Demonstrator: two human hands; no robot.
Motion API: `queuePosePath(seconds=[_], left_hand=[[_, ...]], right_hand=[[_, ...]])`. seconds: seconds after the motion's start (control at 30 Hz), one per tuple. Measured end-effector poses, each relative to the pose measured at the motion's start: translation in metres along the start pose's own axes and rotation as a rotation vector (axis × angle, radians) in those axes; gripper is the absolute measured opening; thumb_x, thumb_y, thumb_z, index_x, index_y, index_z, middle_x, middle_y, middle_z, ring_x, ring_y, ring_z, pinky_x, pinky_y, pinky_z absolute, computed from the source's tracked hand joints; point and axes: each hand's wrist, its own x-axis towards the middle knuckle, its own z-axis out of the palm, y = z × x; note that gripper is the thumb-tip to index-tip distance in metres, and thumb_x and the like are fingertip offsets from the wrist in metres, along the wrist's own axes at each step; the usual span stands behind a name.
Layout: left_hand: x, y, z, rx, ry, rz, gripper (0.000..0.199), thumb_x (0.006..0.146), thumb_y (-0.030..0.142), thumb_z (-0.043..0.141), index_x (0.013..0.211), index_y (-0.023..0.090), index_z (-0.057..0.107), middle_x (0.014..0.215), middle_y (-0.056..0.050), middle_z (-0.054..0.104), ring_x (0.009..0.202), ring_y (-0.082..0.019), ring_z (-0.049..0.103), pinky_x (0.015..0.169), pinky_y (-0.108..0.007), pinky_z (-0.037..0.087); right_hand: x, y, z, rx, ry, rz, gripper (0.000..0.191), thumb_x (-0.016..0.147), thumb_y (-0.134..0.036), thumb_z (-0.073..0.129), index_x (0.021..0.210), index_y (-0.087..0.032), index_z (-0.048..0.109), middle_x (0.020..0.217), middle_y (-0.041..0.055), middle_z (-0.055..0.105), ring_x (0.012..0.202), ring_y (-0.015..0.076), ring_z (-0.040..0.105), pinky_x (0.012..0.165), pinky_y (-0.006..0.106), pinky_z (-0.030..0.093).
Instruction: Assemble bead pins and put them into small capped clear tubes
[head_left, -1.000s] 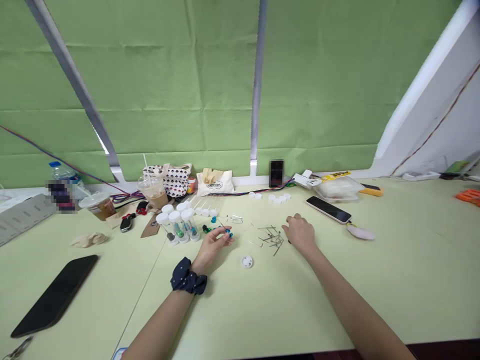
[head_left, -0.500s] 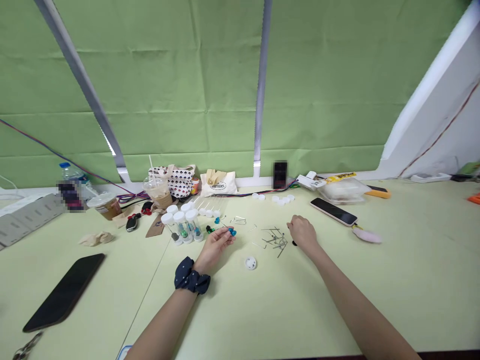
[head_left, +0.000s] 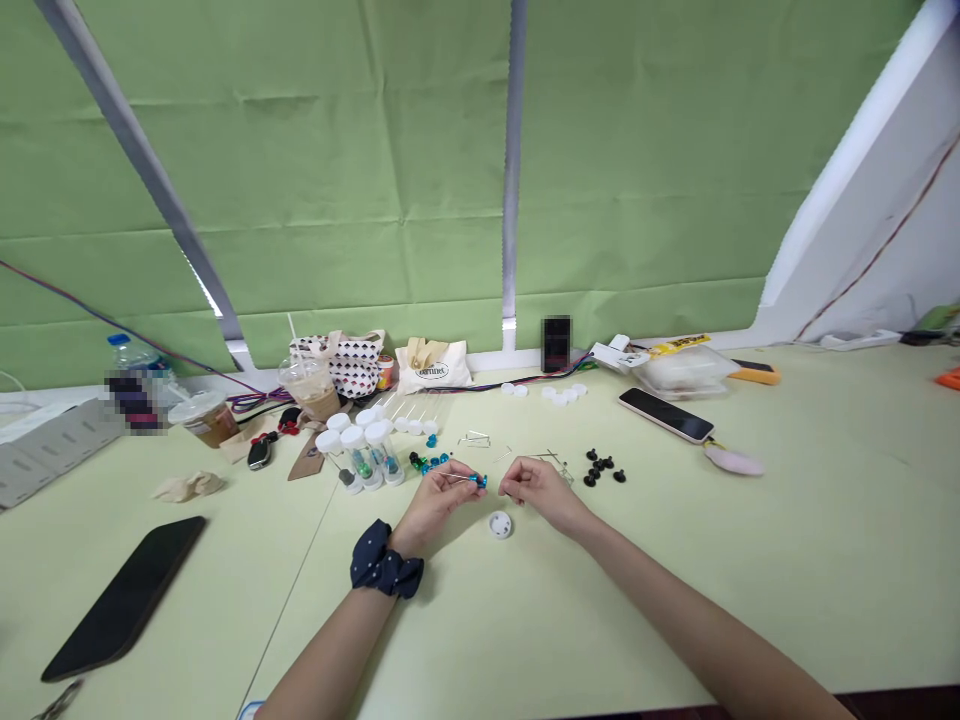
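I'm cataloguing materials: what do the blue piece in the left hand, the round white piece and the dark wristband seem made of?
Blue piece in the left hand: shiny, maybe coated metal or glossy plastic; too small to tell. Round white piece: probably plastic, smooth-looking and rigid-edged. Dark wristband: likely soft, matte fabric, gathered in folds.

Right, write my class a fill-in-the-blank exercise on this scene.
The piece pinched in the left hand is coloured ____.
The scrunchie circles the ____ wrist.
The caps of the standing tubes are coloured ____.
The loose knobs right of the right hand are coloured ____.
Missing words: blue; left; white; black.
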Motion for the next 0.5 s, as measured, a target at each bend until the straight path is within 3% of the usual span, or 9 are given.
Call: queuePosePath(seconds=[0.13, 0.23, 0.4, 0.5], left_hand=[[-0.0012, 0.0007, 0.0038, 0.044, -0.005, 0.009, 0.023, 0.066, 0.024, 0.075, 0.08, 0.013, 0.06, 0.08, -0.007, 0.07, 0.071, -0.017, 0.066, 0.072, -0.031, 0.047], [-0.0025, 0.0005, 0.0056, 0.084, -0.017, 0.032, 0.021, 0.068, 0.023, 0.073, 0.079, 0.013, 0.059, 0.081, -0.008, 0.071, 0.071, -0.017, 0.066, 0.071, -0.03, 0.047], [-0.0041, 0.0001, 0.0065, 0.11, -0.027, 0.059, 0.02, 0.068, 0.023, 0.073, 0.079, 0.012, 0.059, 0.081, -0.008, 0.07, 0.072, -0.018, 0.066, 0.07, -0.031, 0.048], [-0.0043, -0.0001, 0.0066, 0.123, -0.016, 0.063, 0.02, 0.068, 0.023, 0.073, 0.078, 0.012, 0.06, 0.079, -0.007, 0.07, 0.072, -0.018, 0.066, 0.07, -0.031, 0.048]], right_hand=[[-0.0013, 0.0028, 0.0063, 0.017, -0.008, 0.001, 0.03, 0.066, -0.039, 0.07, 0.084, -0.015, 0.067, 0.081, 0.0052, 0.065, 0.072, 0.0152, 0.06, 0.067, 0.029, 0.049], [-0.0026, 0.0047, 0.0076, -0.074, 0.022, -0.081, 0.03, 0.068, -0.039, 0.069, 0.088, -0.017, 0.07, 0.089, 0.0071, 0.064, 0.079, 0.0182, 0.061, 0.07, 0.031, 0.051], [-0.006, 0.0069, 0.0098, -0.394, 0.105, -0.259, 0.022, 0.073, -0.035, 0.066, 0.089, -0.02, 0.07, 0.081, 0.0057, 0.063, 0.07, 0.0165, 0.06, 0.063, 0.029, 0.05], [-0.0076, 0.0064, 0.012, -0.466, 0.126, -0.331, 0.017, 0.074, -0.032, 0.066, 0.087, -0.02, 0.066, 0.077, 0.0036, 0.061, 0.063, 0.0146, 0.057, 0.06, 0.028, 0.049]])
